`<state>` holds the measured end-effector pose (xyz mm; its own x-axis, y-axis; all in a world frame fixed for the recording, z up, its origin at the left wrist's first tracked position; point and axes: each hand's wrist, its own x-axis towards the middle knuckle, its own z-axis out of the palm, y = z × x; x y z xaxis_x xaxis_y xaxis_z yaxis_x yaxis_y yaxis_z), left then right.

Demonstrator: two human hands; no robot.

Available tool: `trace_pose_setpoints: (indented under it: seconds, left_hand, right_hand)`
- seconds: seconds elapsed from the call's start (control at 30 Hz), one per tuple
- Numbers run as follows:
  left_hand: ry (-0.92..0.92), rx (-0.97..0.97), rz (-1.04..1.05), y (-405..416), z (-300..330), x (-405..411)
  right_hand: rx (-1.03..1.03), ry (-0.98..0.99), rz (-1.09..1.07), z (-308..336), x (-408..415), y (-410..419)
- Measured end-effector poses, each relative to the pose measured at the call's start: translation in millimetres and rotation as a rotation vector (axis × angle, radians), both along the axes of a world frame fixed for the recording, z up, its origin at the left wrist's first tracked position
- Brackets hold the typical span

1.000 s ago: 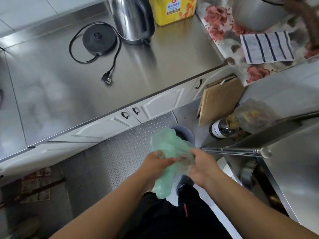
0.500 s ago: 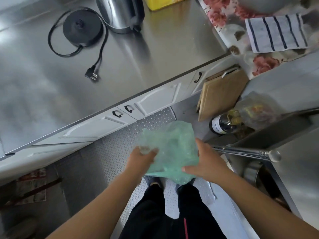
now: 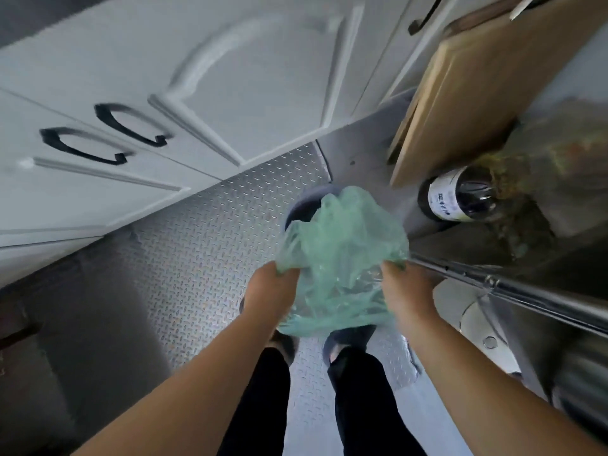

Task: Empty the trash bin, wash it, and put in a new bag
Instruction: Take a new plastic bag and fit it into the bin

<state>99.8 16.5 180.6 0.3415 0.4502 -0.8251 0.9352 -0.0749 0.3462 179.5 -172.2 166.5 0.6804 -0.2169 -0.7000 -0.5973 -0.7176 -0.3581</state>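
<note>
Since the earlier frame the view has dropped toward the floor. The left hand (image 3: 269, 291) and right hand (image 3: 399, 291) each grip the green bag (image 3: 339, 255), fingers curled into its film, spread over the bin (image 3: 304, 205). Thin film could tear or miss the rim, probably half hidden. A bottle (image 3: 457, 195) and board (image 3: 460, 93) crowd the right; the floor (image 3: 197, 245) lies open on the left.

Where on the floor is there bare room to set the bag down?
Bare checker-plate floor lies left of the bin, below the cabinet doors. Right of the bin it is crowded: bottle, cutting board and a rail.
</note>
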Motion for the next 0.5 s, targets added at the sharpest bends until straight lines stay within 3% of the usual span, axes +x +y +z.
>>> trace_pose_setpoints:
  seconds: [0.27,0.37,0.5]
  left_hand:
    - [0.032,-0.032,0.169,3,-130,17]
    - [0.09,-0.064,0.187,5,-153,14]
    - [0.118,-0.077,0.243,5,-161,14]
  right_hand:
    - [-0.007,0.089,-0.077,-127,8,-14]
    - [-0.052,0.156,-0.016,-153,6,-18]
    - [-0.028,0.223,-0.112,-162,7,-20]
